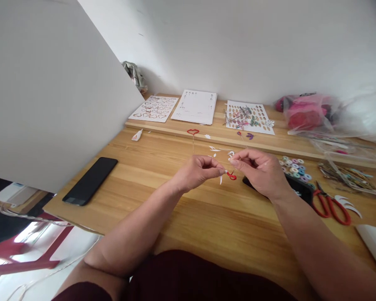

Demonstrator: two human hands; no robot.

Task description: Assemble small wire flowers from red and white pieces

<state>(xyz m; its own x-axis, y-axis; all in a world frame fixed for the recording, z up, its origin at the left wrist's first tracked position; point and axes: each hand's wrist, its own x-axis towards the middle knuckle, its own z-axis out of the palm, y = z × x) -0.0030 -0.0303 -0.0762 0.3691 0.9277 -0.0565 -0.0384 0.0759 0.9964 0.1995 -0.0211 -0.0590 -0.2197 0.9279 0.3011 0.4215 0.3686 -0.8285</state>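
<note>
Above the middle of the wooden table [138, 167], my left hand [203, 170] pinches a small red looped piece [231, 177] at its white upper end. Close by on the right, my right hand [257, 169] has thumb and index finger pressed together beside that piece; what lies between them is too small to make out. Small white paper cutouts [215, 149] lie behind the hands. A red thread-wrapped outline [193, 131] on a thin stem rests farther back. Below the raised ledge's right part are a purple piece [250, 136] and a small red one [239, 133].
A black phone [90, 181] and a glue bottle [137, 135] lie left. Red-handled scissors [332, 205], thread spools [296, 167] and a black case [301, 188] are right. Paper sheets [195, 107] and plastic bags [313, 113] line the back. A grey panel [56, 83] rises left.
</note>
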